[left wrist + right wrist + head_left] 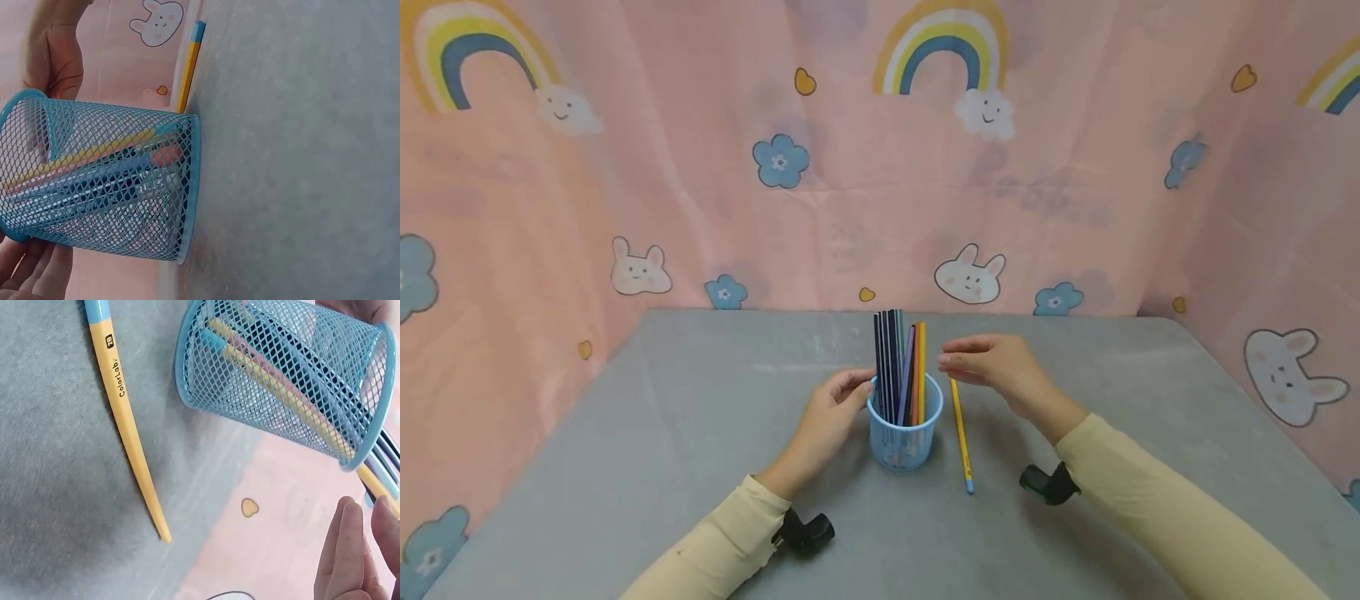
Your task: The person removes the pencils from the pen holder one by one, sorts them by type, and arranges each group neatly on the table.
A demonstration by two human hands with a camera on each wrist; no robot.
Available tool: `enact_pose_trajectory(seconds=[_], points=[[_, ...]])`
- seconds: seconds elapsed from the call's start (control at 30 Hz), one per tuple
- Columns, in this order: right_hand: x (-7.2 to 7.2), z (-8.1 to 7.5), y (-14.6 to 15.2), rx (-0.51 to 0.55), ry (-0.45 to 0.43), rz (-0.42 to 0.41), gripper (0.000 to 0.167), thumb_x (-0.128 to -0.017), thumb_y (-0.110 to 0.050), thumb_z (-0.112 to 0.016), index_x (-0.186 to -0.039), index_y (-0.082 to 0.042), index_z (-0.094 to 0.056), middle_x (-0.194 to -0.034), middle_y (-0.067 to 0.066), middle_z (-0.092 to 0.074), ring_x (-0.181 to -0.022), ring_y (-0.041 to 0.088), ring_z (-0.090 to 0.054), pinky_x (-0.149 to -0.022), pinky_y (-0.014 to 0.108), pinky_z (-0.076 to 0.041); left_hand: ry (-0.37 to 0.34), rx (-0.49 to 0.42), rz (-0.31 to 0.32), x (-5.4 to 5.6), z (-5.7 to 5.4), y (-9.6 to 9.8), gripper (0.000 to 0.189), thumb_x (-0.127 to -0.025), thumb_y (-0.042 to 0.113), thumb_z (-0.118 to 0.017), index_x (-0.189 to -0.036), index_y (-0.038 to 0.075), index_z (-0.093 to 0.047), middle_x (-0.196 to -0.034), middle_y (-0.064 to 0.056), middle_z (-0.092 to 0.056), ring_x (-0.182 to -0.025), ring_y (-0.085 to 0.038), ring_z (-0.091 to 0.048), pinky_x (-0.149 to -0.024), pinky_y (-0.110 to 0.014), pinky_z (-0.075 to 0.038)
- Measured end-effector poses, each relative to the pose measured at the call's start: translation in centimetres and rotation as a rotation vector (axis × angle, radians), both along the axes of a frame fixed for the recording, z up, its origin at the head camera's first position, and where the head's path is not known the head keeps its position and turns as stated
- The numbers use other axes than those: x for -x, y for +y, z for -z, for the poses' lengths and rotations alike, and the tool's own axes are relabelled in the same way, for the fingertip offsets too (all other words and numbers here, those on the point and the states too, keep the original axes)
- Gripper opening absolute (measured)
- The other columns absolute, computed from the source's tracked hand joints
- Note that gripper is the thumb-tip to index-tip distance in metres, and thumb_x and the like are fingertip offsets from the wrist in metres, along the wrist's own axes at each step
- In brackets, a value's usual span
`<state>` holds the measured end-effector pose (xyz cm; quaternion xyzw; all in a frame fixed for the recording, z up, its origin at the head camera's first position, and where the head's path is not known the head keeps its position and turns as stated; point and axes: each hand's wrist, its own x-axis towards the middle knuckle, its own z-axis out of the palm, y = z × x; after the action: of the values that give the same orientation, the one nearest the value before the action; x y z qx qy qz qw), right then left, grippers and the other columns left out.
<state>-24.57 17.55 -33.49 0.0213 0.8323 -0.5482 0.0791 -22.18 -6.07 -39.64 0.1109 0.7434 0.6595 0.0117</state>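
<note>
A light blue mesh pencil cup (901, 450) stands upright on the table, holding several pencils (887, 362), dark ones on its left and yellow, red and purple ones on its right. My left hand (829, 414) rests against the left side of the cup at its rim, fingers fairly straight. Just right of the pencil tops, my right hand (992, 367) hovers with fingers extended and nothing between them. Below it a yellow pencil (128, 434) with a blue end and "2B" print lies on the table beside the cup.
The grey table (715, 467) reaches back to a pink printed curtain (850, 225), which also lines both sides. A black wrist camera (808, 533) shows under the left sleeve and another black wrist camera (1049, 483) under the right.
</note>
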Motion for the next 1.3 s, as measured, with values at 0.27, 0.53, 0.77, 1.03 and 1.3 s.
enact_pose_trajectory(seconds=[0.27,0.53,0.77,1.03,1.3], points=[[0.4,0.0,-0.7,-0.028,-0.001,-0.003,0.043,-0.091,-0.031,-0.073,-0.124,-0.005,-0.068,-0.129,0.016,-0.067,-0.116,0.027,-0.068,-0.101,0.041,-0.053,0.016,0.016,-0.002,0.3,0.2,-0.1,0.029,-0.102,0.014,-0.055,-0.126,-0.001,-0.063,-0.127,-0.017,-0.067,-0.116,-0.027,-0.064,-0.101,-0.041,-0.054],[0.6,0.1,-1.7,-0.039,0.032,-0.055,0.037,-0.091,-0.028,-0.073,-0.119,-0.004,-0.07,-0.124,0.015,-0.07,-0.114,0.027,-0.068,-0.1,0.042,-0.054,0.043,0.018,-0.026,0.1,0.3,-0.5,0.028,-0.101,0.01,-0.055,-0.124,-0.004,-0.063,-0.127,-0.021,-0.066,-0.117,-0.031,-0.064,-0.1,-0.041,-0.054],[0.8,0.4,-1.9,0.008,0.038,-0.047,0.037,-0.09,-0.022,-0.075,-0.12,-0.001,-0.067,-0.122,0.017,-0.07,-0.104,0.02,-0.071,-0.092,0.036,-0.058,0.025,0.016,-0.012,0.1,0.6,-0.3,0.028,-0.102,0.014,-0.056,-0.126,0.001,-0.064,-0.127,-0.016,-0.067,-0.117,-0.027,-0.064,-0.101,-0.041,-0.054],[0.9,0.4,-2.2,0.044,0.02,-0.034,0.042,-0.089,-0.024,-0.076,-0.122,-0.001,-0.066,-0.125,0.017,-0.069,-0.111,0.024,-0.07,-0.098,0.04,-0.055,0.028,-0.009,-0.009,0.1,0.3,-0.2,0.028,-0.102,0.013,-0.055,-0.126,0.0,-0.064,-0.127,-0.016,-0.067,-0.116,-0.027,-0.064,-0.101,-0.042,-0.054],[1.1,0.1,-2.4,0.057,0.01,-0.031,0.042,-0.09,-0.024,-0.075,-0.123,-0.001,-0.065,-0.125,0.017,-0.069,-0.11,0.024,-0.07,-0.097,0.039,-0.055,0.017,-0.008,-0.011,0.3,0.4,-0.2,0.028,-0.102,0.013,-0.055,-0.126,0.0,-0.064,-0.128,-0.016,-0.067,-0.118,-0.027,-0.064,-0.102,-0.041,-0.054]])
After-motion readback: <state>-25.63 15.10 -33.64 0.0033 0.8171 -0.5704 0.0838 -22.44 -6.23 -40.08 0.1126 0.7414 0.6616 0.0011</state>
